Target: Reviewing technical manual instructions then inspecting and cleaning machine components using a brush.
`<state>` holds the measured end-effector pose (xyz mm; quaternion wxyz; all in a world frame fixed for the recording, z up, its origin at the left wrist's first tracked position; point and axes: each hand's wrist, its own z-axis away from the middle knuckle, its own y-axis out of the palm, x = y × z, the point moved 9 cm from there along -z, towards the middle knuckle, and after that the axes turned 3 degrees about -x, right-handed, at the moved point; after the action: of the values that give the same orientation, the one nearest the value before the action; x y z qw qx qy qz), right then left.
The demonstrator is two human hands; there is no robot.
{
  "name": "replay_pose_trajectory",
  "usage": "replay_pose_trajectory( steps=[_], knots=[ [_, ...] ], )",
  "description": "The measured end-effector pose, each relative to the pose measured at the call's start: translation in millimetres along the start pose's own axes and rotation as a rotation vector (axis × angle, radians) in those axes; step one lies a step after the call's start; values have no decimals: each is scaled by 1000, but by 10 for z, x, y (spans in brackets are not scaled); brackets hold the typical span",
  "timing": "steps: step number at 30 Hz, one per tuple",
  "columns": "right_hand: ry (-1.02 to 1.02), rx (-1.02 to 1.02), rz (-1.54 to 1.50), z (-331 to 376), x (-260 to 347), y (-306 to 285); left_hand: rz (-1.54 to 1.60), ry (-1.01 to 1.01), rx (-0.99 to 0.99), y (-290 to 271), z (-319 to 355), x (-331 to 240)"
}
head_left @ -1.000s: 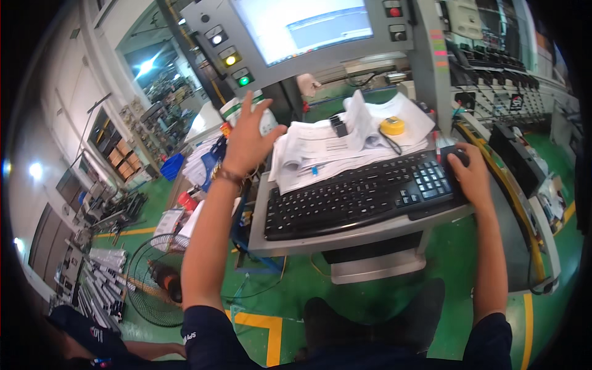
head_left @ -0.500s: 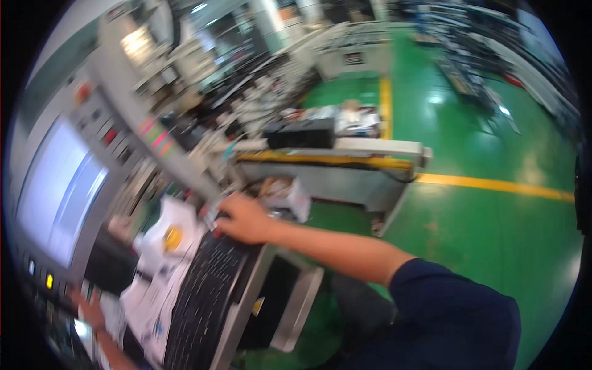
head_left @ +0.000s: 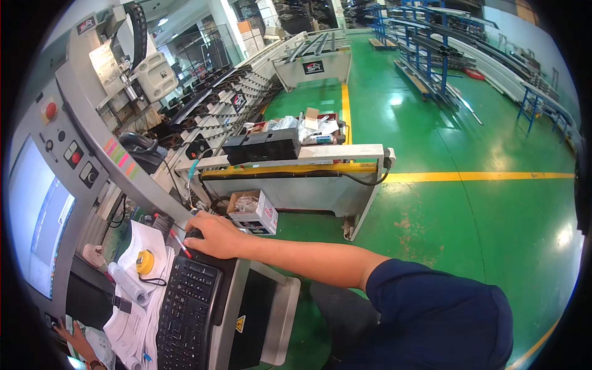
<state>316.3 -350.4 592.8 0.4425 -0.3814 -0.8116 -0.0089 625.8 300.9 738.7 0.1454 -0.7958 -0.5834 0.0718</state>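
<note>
My right hand [head_left: 216,235] rests curled over a dark computer mouse [head_left: 195,234], just beyond the far end of a black keyboard [head_left: 185,314]. A red and white pen [head_left: 180,243] lies close to its fingers. At the lower left, my left hand [head_left: 77,341] reaches to the bottom of the grey control panel [head_left: 79,161], fingers spread, one fingertip at or very near a small button [head_left: 50,320]. Between the hands lie printed paper sheets [head_left: 126,327], a rolled paper [head_left: 128,285] and a yellow tape measure [head_left: 145,262] with a black strap.
A lit screen [head_left: 38,216] fills the panel's left. Beyond the desk stand a cardboard box [head_left: 254,213] and a machine frame [head_left: 290,191] with a black bin [head_left: 262,145] on top. Blue racks [head_left: 441,68] hold long profiles at the far right, on green floor [head_left: 431,246].
The view has shifted and sharpened, so the desk and machine sit further left. My right hand stays on the mouse. My left hand's fingers are now at the panel's lower edge.
</note>
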Motion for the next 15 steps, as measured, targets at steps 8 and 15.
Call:
replay_pose_trajectory(
  steps=[8, 15],
  knots=[
    [-142, -76, 37, -5, 126, 94, 818, -554, 424, -274, 753, 59],
    [-148, 5, 0, -36, 122, 65, 353, -354, 750, -977, 871, -1019]
  ],
)
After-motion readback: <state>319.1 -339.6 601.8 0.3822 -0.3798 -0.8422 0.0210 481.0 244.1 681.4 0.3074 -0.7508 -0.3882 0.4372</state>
